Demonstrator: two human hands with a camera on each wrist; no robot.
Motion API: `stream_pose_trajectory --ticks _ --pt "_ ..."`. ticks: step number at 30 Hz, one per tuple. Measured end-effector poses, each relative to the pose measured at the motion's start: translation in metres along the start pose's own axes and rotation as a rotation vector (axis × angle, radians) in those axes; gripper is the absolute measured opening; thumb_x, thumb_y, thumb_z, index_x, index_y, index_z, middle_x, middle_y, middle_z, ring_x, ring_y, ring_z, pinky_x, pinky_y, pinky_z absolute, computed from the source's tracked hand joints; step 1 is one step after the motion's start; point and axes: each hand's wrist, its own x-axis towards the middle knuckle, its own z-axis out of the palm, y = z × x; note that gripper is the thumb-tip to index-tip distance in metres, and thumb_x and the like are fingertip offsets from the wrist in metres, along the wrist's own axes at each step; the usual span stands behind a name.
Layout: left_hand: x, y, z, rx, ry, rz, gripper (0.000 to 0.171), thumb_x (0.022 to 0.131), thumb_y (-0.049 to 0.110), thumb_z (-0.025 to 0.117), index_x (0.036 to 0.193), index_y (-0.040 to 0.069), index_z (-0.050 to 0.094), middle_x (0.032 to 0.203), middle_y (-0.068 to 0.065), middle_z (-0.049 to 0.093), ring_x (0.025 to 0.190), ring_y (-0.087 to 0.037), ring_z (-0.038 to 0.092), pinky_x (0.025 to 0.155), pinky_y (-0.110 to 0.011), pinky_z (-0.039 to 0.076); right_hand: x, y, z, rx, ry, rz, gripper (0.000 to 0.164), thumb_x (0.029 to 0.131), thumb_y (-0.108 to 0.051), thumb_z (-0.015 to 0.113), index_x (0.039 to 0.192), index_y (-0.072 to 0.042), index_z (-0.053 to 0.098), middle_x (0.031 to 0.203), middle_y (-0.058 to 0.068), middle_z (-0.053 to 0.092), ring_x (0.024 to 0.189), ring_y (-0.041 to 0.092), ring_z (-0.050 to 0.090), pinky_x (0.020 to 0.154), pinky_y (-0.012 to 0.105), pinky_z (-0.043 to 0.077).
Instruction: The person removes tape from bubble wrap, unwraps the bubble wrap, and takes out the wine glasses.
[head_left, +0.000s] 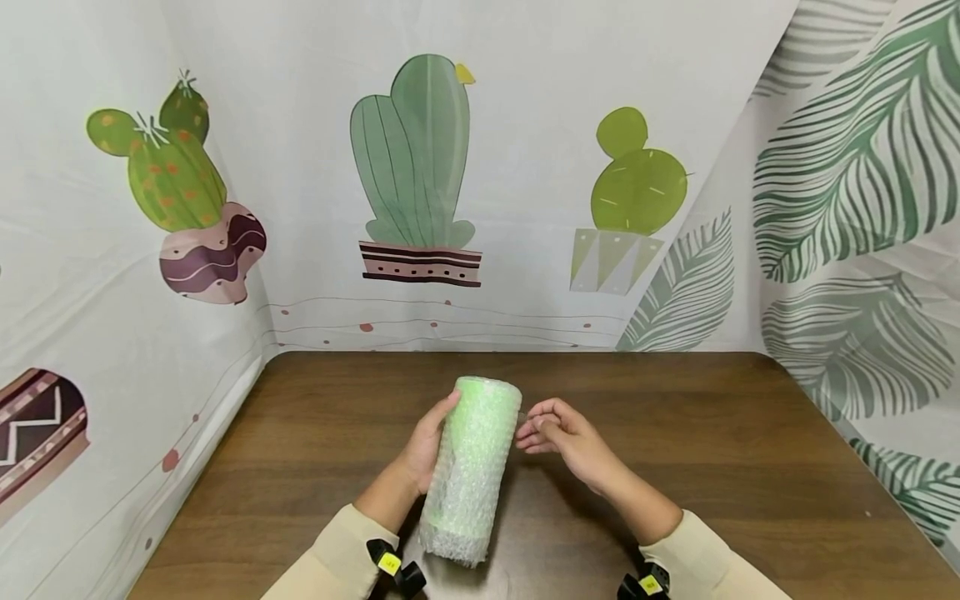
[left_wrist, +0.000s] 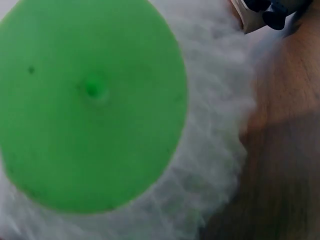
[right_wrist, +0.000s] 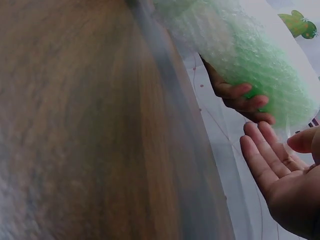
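A tall green cylinder (head_left: 477, 450) wrapped in clear bubble wrap (head_left: 459, 542) leans over the table, its upper end tilted right in the head view. Its flat green end (left_wrist: 95, 105), with a small dimple at the centre, fills much of the left wrist view. My left hand (head_left: 426, 446) grips the cylinder from the left; its fingertips show around the far side in the right wrist view. Beside the upper right side is my right hand (head_left: 562, 433), palm up with several fingers fairly straight. A loose clear edge (right_wrist: 286, 131) of the wrap reaches its thumb, which appears to pinch it.
The brown wooden table (head_left: 712, 433) has rounded back corners. Behind it and at both sides hang white cloths (head_left: 525, 167) printed with cacti and leaves. Black wrist cameras (head_left: 648, 581) sit on both beige sleeves (head_left: 326, 554).
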Motion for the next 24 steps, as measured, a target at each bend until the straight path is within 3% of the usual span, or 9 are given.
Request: stream_pose_trajectory --ticks 3,7,13,18,24 --pt "0.0000 0.0001 -0.0012 -0.013 -0.020 0.002 0.058 0.101 0.063 0.023 0.109 0.021 0.063 0.094 0.006 0.072 0.082 -0.008 0.069 0.075 -0.026 0.058 -0.0001 -0.0003 -0.0012 -0.033 0.023 0.034 0.027 0.106 -0.010 0.048 0.117 0.015 0.048 0.095 0.028 0.065 0.084 0.025 0.072 0.079 0.041 0.062" --pt "0.0002 -0.0003 -0.0019 -0.019 -0.019 0.002 0.060 0.101 0.064 0.023 0.108 0.022 0.064 0.094 0.006 0.072 0.082 -0.007 0.070 0.074 -0.026 0.058 0.0000 -0.0016 -0.0022 -0.039 0.040 0.085 0.029 0.104 -0.009 0.050 0.118 0.017 0.049 0.079 0.008 0.056 0.062 0.015 0.064 0.063 0.035 0.061" --pt "0.0000 -0.0003 0.0006 -0.017 0.029 0.014 0.061 0.101 0.066 0.022 0.107 0.022 0.064 0.091 0.006 0.072 0.079 -0.007 0.069 0.071 -0.026 0.058 0.0008 -0.0046 -0.0029 0.005 0.008 0.129 0.031 0.103 -0.004 0.044 0.120 0.022 0.045 0.077 0.009 0.060 0.064 0.019 0.068 0.063 0.038 0.062" --pt "0.0000 -0.0007 -0.0004 -0.020 0.068 0.019 0.061 0.100 0.066 0.023 0.107 0.021 0.063 0.090 0.006 0.072 0.078 -0.007 0.069 0.071 -0.026 0.058 0.0003 -0.0083 -0.0039 0.018 0.039 0.142 0.026 0.099 -0.004 0.041 0.114 0.017 0.048 0.074 0.008 0.057 0.063 0.019 0.066 0.060 0.035 0.061" --pt "0.0008 -0.0009 -0.0020 -0.025 0.048 0.008 0.063 0.100 0.067 0.023 0.107 0.020 0.063 0.091 0.005 0.072 0.077 -0.008 0.069 0.071 -0.027 0.058 0.0003 -0.0063 -0.0057 -0.042 0.068 0.137 0.028 0.103 -0.017 0.056 0.106 0.010 0.051 0.067 0.006 0.055 0.057 0.016 0.063 0.056 0.032 0.059"
